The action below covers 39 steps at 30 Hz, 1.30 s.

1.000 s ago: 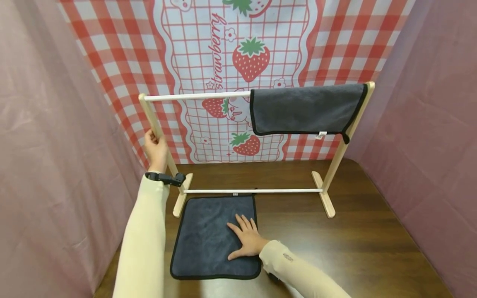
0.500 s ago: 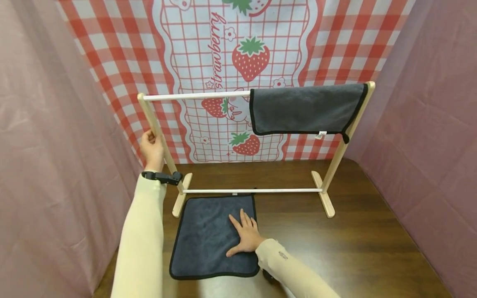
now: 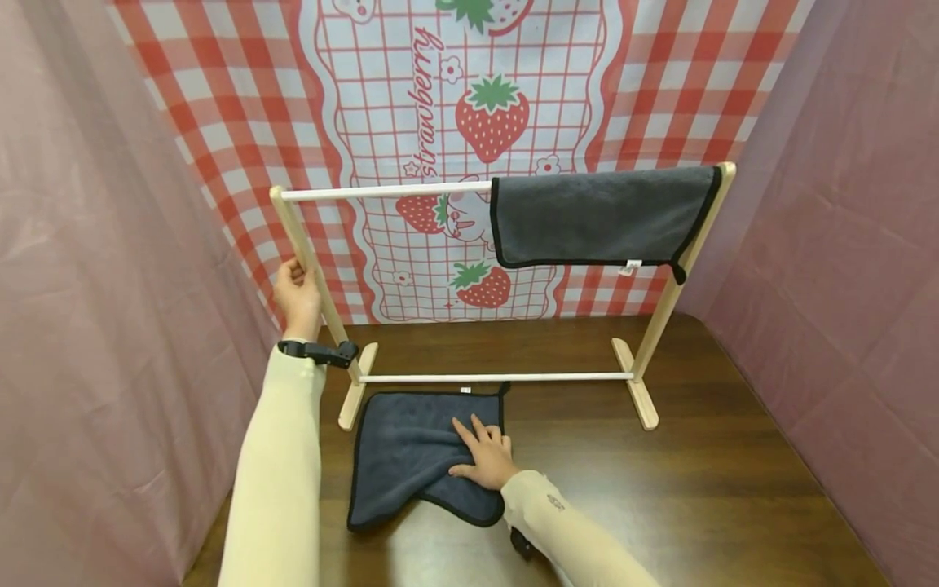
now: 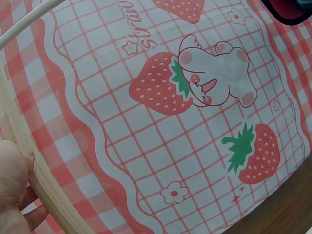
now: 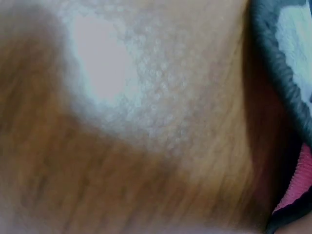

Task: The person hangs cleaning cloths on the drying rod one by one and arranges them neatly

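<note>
My left hand [image 3: 299,295] grips the left wooden post [image 3: 333,318] of a towel rack. In the left wrist view, the left hand [image 4: 14,187] has its fingers round the pale post [image 4: 36,170]. On the table my right hand [image 3: 484,456] presses on a dark grey towel [image 3: 399,440] with black trim, fingers spread and slightly bent. The towel is rumpled, its front edge drawn up in a fold by the thumb. In the right wrist view only the towel's dark trim [image 5: 270,53] shows at the right; the right hand's fingers are out of sight there.
A second grey towel [image 3: 601,216] hangs over the right half of the rack's white top bar [image 3: 381,191]. A lower bar [image 3: 565,377] joins the two feet near the brown table [image 3: 587,473]. A strawberry-print cloth [image 3: 491,122] hangs behind, with pink curtains [image 3: 110,285] at the sides.
The towel on the table was flat; its front edge has now shifted back and folded under the right hand. The right fingers have bent and drawn closer. My left hand moved slightly left, then stayed.
</note>
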Tool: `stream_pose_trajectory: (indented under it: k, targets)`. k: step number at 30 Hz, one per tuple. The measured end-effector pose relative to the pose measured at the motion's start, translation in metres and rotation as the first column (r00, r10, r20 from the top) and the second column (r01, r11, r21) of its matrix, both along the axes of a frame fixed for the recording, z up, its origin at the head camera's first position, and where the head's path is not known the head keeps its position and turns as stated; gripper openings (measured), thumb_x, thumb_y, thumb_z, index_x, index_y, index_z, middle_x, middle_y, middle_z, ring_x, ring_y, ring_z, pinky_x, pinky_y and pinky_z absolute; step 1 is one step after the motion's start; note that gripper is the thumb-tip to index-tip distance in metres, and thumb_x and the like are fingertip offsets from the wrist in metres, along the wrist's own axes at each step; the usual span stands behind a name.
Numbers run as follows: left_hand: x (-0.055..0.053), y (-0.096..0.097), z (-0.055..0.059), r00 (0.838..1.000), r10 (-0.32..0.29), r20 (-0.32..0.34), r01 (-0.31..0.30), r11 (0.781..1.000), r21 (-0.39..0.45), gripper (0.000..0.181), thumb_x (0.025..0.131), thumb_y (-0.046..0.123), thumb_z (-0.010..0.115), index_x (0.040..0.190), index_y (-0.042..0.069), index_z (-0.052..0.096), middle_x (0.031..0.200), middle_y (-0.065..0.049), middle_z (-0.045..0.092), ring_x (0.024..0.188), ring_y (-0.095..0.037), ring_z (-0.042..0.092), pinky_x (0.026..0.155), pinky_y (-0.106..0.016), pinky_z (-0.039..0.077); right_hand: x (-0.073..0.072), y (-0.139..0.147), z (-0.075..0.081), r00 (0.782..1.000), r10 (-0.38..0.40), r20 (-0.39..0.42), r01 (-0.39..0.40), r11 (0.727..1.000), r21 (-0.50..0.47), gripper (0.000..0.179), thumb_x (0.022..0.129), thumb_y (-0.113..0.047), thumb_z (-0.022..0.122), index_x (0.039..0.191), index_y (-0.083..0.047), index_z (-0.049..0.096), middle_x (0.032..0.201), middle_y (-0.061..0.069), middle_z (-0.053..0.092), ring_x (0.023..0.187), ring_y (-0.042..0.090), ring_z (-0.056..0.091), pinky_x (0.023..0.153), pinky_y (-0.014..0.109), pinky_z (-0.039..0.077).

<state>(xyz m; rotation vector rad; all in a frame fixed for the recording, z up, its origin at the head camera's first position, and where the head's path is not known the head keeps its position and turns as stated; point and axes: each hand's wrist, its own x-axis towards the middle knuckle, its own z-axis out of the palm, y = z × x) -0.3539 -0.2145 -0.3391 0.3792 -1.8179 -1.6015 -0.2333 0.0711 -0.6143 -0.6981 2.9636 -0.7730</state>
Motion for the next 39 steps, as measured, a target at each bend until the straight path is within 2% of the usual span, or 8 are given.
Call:
stream_pose_trajectory:
  k: [5,9,15,19,24,31,39]
  targets:
    - [-0.002,-0.002,-0.002,1.000,0.007,0.007,-0.007,1.000,-0.012,0.028,0.097,-0.002,0.058,0.124,-0.008,0.061,0.105,-0.012,0.060,0.085,-0.005,0.050,0.087,-0.025,0.049,-0.002,0.000,0.001,0.996,-0.031,-0.088,0.031,1.000,0.003,0.065,0.090,-0.039,0.071,0.148,-0.021,0.049,0.141,0.020,0.047,0.105,0.036,0.048,0.076,0.045,0.037]
    - [-0.002,-0.002,-0.002,1.000,-0.001,0.016,0.001,1.000,-0.009,0.028,0.098,0.000,0.058,0.125,-0.006,0.061,0.108,-0.013,0.061,0.089,-0.008,0.051,0.088,-0.026,0.050,-0.005,-0.001,0.003,0.991,-0.060,-0.120,0.061,0.998,0.004,0.057,0.091,-0.028,0.071,0.144,-0.019,0.053,0.131,0.016,0.053,0.100,0.035,0.053,0.074,0.043,0.039]
    - [0.000,-0.001,-0.002,1.000,0.001,0.020,-0.001,0.999,-0.037,0.028,0.098,0.000,0.058,0.125,-0.006,0.061,0.109,-0.015,0.061,0.090,-0.009,0.051,0.087,-0.027,0.049,-0.011,-0.004,0.008,0.993,-0.115,-0.019,0.116,0.993,0.004,0.058,0.093,-0.018,0.070,0.147,-0.012,0.048,0.119,0.014,0.056,0.103,0.034,0.055,0.073,0.043,0.039]
    - [0.000,-0.002,-0.002,1.000,0.005,0.017,-0.004,0.998,-0.064,0.027,0.098,0.000,0.058,0.124,-0.007,0.061,0.110,-0.016,0.061,0.090,-0.008,0.049,0.086,-0.026,0.048,-0.013,-0.005,0.011,0.991,-0.129,0.021,0.129,0.992,-0.002,0.052,0.093,-0.016,0.069,0.141,-0.007,0.051,0.114,0.016,0.056,0.105,0.035,0.055,0.074,0.045,0.038]
    - [0.001,-0.004,-0.003,1.000,-0.015,0.018,0.016,0.996,-0.085,0.028,0.099,0.000,0.056,0.125,-0.007,0.059,0.112,-0.017,0.060,0.094,-0.013,0.051,0.089,-0.029,0.049,-0.010,-0.006,0.011,0.990,-0.138,-0.008,0.138,0.990,-0.004,0.038,0.092,-0.015,0.070,0.127,-0.008,0.056,0.110,0.015,0.056,0.102,0.034,0.056,0.071,0.043,0.037]
    - [0.003,-0.009,-0.004,0.999,-0.024,0.026,0.027,0.990,-0.136,0.028,0.099,-0.001,0.056,0.125,-0.008,0.059,0.113,-0.020,0.060,0.099,-0.020,0.053,0.090,-0.031,0.048,-0.005,-0.008,0.011,0.989,-0.136,-0.056,0.136,0.991,-0.006,0.033,0.090,-0.013,0.071,0.119,-0.008,0.056,0.103,0.013,0.056,0.095,0.033,0.056,0.068,0.041,0.036]
    - [0.002,-0.011,-0.003,0.998,-0.030,0.046,0.037,0.985,-0.171,0.030,0.099,0.001,0.056,0.127,-0.007,0.058,0.118,-0.023,0.062,0.105,-0.028,0.058,0.094,-0.037,0.051,-0.004,-0.005,0.014,0.992,-0.126,-0.017,0.125,0.990,-0.065,0.030,0.092,-0.008,0.068,0.118,-0.008,0.055,0.103,0.013,0.054,0.095,0.033,0.054,0.069,0.041,0.034]
